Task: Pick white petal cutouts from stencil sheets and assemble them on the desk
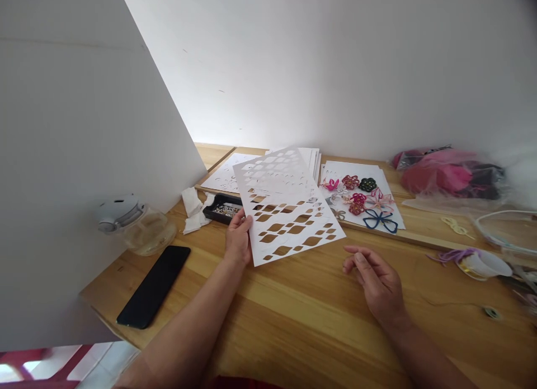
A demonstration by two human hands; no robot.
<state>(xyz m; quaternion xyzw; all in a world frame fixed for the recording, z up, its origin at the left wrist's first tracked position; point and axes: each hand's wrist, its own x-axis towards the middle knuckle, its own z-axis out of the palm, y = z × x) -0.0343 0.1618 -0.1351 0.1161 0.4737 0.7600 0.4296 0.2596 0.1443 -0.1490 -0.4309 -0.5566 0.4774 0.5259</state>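
My left hand (239,240) grips the left edge of a white cut-out paper sheet (277,252), thumb on its face. Rows of leaf-like openings run across the sheet, which is tilted above the table. My right hand (375,280) hovers to the right of the sheet's lower corner, apart from it. Its fingers are loosely bent and slightly apart, with nothing visible in them. Just behind my left hand is a black tray (220,205) of small beads. Right of the sheet, several colourful flower ornaments (356,204) lie on white paper (396,224).
A black phone (153,288) and a clear jar with a grey lid (142,226) are at left. Beyond the held sheet lie more white sheets (218,176). At right are bagged pink fabric (448,173), a white cup (489,266), a hoop (480,224) and a small spool (490,312).
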